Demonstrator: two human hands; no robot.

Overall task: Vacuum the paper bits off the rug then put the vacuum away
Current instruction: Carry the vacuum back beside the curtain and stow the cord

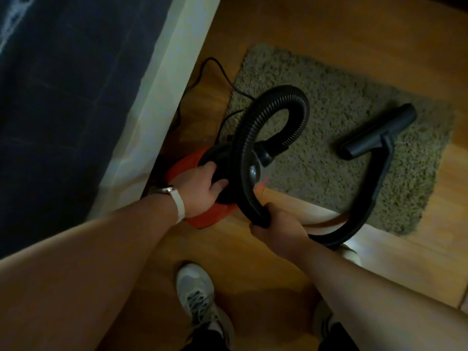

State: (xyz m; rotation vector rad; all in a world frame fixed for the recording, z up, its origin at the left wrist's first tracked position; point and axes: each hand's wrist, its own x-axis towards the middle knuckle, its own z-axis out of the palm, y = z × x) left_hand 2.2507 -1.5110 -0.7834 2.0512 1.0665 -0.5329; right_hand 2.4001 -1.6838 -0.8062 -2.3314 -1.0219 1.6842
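A small red vacuum (182,165) with a black top sits on the wood floor beside the rug's near left corner. My left hand (202,188) grips the black handle on its top. My right hand (276,226) is closed around the black ribbed hose (291,102), which loops up over the rug and back to the vacuum. The hose runs on to a rigid wand and a wide black nozzle (377,131) lying on the shaggy grey-green rug (316,77). In this dim light I make out no paper bits on the rug.
A bed with dark bedding (63,97) and a pale frame (162,79) fills the left side. The vacuum's black power cord (222,74) trails across the floor and rug edge toward the bed. My two grey shoes (195,297) stand on the wood floor (329,26).
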